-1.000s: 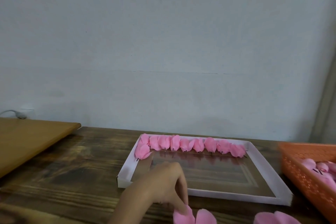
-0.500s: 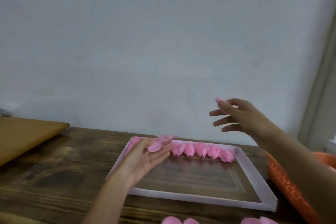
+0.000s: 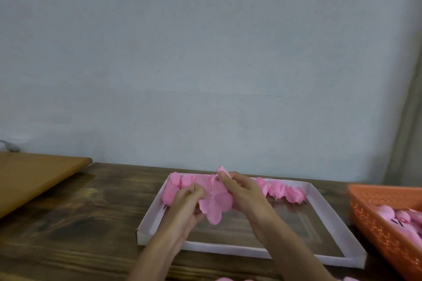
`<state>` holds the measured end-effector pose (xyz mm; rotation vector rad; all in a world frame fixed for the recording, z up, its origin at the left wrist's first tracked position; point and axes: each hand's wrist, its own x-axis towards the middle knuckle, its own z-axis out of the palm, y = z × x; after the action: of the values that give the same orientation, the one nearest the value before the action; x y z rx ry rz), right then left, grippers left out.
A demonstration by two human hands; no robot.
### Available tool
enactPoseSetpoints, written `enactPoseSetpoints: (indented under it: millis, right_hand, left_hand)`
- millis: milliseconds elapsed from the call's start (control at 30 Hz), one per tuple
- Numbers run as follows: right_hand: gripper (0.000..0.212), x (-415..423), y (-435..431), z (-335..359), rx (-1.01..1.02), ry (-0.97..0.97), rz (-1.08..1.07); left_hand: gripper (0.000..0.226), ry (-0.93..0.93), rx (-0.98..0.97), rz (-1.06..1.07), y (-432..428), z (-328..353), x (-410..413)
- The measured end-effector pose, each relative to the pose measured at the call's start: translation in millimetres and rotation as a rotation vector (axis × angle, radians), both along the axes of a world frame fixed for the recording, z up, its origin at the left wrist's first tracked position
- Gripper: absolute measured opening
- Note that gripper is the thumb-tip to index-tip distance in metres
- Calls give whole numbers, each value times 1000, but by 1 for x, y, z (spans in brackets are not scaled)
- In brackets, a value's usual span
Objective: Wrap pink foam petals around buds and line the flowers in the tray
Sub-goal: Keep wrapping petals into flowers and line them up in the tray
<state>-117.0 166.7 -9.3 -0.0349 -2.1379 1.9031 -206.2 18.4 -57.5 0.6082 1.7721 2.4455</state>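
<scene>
Both my hands meet above the white tray (image 3: 338, 217). My left hand (image 3: 186, 201) pinches the flat pink foam petal piece (image 3: 215, 203) at its left side. My right hand (image 3: 242, 191) pinches a small pink bud (image 3: 222, 170) at the petal piece's upper edge. A row of finished pink flowers (image 3: 285, 191) lies along the tray's far wall, partly hidden behind my hands.
An orange plastic basket (image 3: 374, 212) with more pink pieces stands at the right. A light wooden board (image 3: 34, 178) lies at the left on the dark wooden table (image 3: 80, 223). Loose pink petals (image 3: 225, 279) peek in at the bottom edge. A pale wall rises behind.
My right hand came down from mid-air with the bud and joined my left hand, which now holds the spread petal piece over the tray's left part.
</scene>
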Motion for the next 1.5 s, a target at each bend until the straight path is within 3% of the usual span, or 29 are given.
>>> enactPoseSetpoints:
  millis: [33, 67, 100, 233, 400, 467, 567, 633, 833, 1067, 1167, 1500]
  right_hand:
    - [46, 0, -1, 1, -2, 9, -3]
    - [46, 0, -1, 1, 3, 20, -3]
    - [46, 1, -3, 2, 7, 30, -9]
    - [37, 5, -4, 4, -13, 81, -77]
    - [30, 8, 1, 3, -22, 108, -84]
    - [26, 8, 6, 5, 25, 105, -64]
    - [19, 8, 12, 5, 102, 77, -37]
    - [16, 8, 12, 3, 139, 65, -27]
    - [11, 6, 10, -1, 383, 188, -110]
    - [20, 6, 9, -5, 543, 198, -166]
    - [17, 6, 9, -6, 573, 203, -170]
    - [10, 8, 5, -5, 565, 236, -161]
  left_hand:
    - [32, -30, -125, -15, -1, -10, 6]
    - [14, -129, -46, -44, 3, -6, 12]
    - [9, -94, -78, -2, 1, -4, 17]
    - [28, -158, -104, 77, 6, -1, 24]
    - [82, -234, -60, 137, 9, 7, 32]
    - [71, -249, -66, 147, 8, 7, 32]
    - [25, -197, -80, 153, 6, 7, 36]
    - [14, -235, -23, 158, 6, 8, 37]
    - [17, -315, 99, 158, 11, 13, 41]
    - [6, -317, 64, 229, 14, 14, 45]
    - [14, -283, 36, 240, 16, 16, 46]
    - [10, -250, 20, 257, 16, 17, 47]
